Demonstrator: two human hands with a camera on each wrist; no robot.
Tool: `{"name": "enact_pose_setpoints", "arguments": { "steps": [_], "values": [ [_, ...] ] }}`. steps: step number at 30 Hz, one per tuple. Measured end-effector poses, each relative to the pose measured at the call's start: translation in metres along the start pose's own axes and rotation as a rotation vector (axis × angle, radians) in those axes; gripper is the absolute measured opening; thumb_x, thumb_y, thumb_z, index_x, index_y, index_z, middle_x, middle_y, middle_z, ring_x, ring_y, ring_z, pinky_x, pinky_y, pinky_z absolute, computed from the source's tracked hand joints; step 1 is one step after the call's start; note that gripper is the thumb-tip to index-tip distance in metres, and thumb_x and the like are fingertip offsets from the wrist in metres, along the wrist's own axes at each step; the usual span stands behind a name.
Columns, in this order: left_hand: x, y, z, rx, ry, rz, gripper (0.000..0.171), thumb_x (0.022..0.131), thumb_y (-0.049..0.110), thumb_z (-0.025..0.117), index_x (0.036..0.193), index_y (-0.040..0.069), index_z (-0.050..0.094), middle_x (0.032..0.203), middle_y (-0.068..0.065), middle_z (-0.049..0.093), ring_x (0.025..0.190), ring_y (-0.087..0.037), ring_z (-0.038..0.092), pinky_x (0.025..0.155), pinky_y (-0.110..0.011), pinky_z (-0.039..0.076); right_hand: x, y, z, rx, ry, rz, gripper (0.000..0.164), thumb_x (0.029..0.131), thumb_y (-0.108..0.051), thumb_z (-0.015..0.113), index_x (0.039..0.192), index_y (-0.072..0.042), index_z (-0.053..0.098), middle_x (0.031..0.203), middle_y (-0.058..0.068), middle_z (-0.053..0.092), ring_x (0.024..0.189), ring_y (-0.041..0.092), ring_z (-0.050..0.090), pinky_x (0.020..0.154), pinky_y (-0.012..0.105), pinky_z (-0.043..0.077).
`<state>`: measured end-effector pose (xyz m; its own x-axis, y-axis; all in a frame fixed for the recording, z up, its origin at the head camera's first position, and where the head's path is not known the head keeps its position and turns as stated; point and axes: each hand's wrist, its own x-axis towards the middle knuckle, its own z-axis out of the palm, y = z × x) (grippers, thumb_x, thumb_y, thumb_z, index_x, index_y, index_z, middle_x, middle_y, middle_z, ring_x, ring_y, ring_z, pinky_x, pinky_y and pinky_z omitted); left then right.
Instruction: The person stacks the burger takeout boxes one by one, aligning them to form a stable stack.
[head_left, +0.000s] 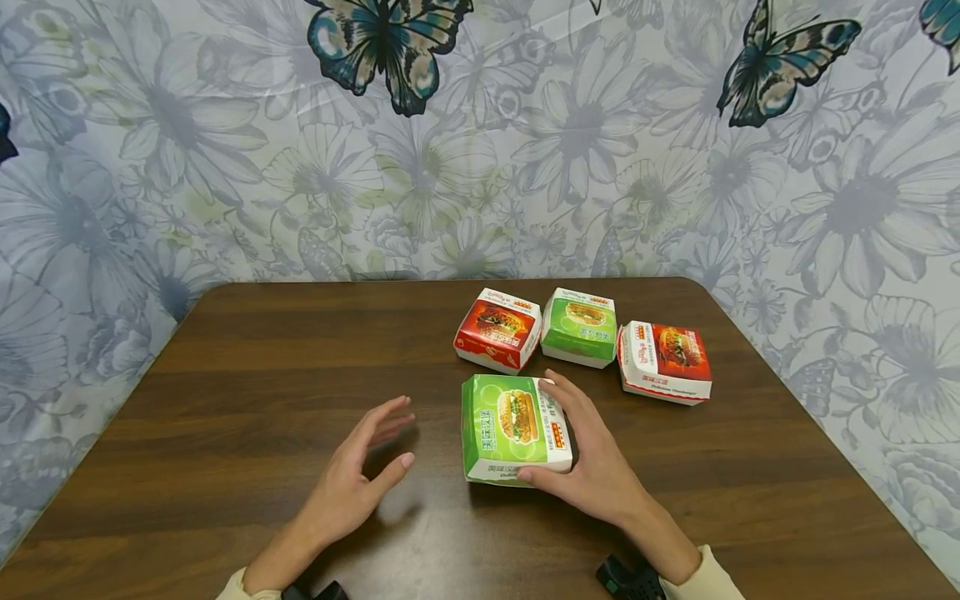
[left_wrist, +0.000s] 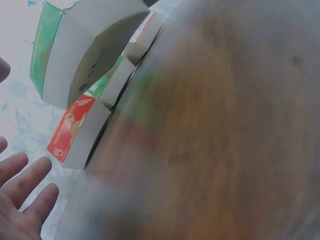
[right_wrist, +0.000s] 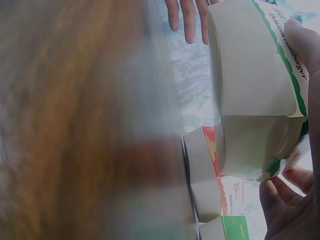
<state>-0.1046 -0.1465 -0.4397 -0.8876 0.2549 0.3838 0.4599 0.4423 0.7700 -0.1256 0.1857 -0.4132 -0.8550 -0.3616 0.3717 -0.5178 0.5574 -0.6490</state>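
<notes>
My right hand (head_left: 600, 458) grips a green and white hamburger box (head_left: 517, 425) by its right side, thumb at the front edge and fingers behind. The box is raised off the table, its pale underside (right_wrist: 255, 75) showing in the right wrist view. To its left, my left hand (head_left: 356, 475) is held over the table with fingers spread, apart from the box and holding nothing. Behind the held box stand a red hamburger box (head_left: 497, 329), a second green box (head_left: 580, 327) and a second red box (head_left: 665, 361).
The brown wooden table (head_left: 262, 375) reaches back to a wall covering (head_left: 480, 167) printed with flowers and butterflies. The three standing boxes form a loose row towards the table's back right. A black wrist device (head_left: 630, 577) sits by the right sleeve.
</notes>
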Motion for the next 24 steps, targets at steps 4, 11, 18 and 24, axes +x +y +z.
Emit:
{"name": "enact_pose_setpoints", "arguments": {
  "steps": [4, 11, 18, 24],
  "values": [
    [-0.0003, 0.0002, 0.002, -0.009, -0.009, -0.009, 0.068, 0.099, 0.012, 0.069, 0.156, 0.031, 0.038, 0.151, -0.006, 0.054, 0.131, -0.025, 0.059, 0.104, -0.05, 0.049, 0.0001, 0.0004, 0.0006, -0.005, -0.002, -0.005, 0.102, 0.075, -0.045, 0.092, 0.158, -0.031, 0.034, 0.167, -0.005, 0.027, 0.146, 0.02, 0.034, 0.11, 0.052, 0.039],
    [-0.0003, -0.0002, 0.0033, -0.019, -0.012, -0.016, 0.069, 0.099, 0.012, 0.069, 0.156, 0.033, 0.038, 0.149, -0.005, 0.056, 0.13, -0.024, 0.06, 0.104, -0.048, 0.05, 0.0003, 0.0015, 0.0022, -0.006, -0.006, -0.008, 0.102, 0.076, -0.045, 0.092, 0.158, -0.03, 0.034, 0.166, -0.005, 0.028, 0.146, 0.018, 0.035, 0.111, 0.045, 0.039],
    [-0.0004, 0.0004, 0.0042, -0.033, -0.028, -0.031, 0.069, 0.099, 0.014, 0.069, 0.157, 0.033, 0.037, 0.147, -0.006, 0.057, 0.13, -0.025, 0.06, 0.104, -0.051, 0.049, 0.0009, 0.0002, 0.0046, 0.023, -0.039, 0.004, 0.1, 0.077, -0.047, 0.09, 0.158, -0.031, 0.033, 0.167, -0.005, 0.026, 0.146, 0.02, 0.034, 0.111, 0.049, 0.04],
    [0.0012, 0.0003, 0.0089, -0.067, -0.049, -0.021, 0.07, 0.098, 0.013, 0.071, 0.157, 0.032, 0.037, 0.15, -0.007, 0.055, 0.132, -0.024, 0.059, 0.107, -0.048, 0.049, 0.0008, 0.002, 0.0071, 0.048, -0.053, 0.009, 0.099, 0.078, -0.046, 0.09, 0.158, -0.032, 0.034, 0.167, -0.004, 0.026, 0.147, 0.022, 0.034, 0.111, 0.055, 0.039]
  ]
}}
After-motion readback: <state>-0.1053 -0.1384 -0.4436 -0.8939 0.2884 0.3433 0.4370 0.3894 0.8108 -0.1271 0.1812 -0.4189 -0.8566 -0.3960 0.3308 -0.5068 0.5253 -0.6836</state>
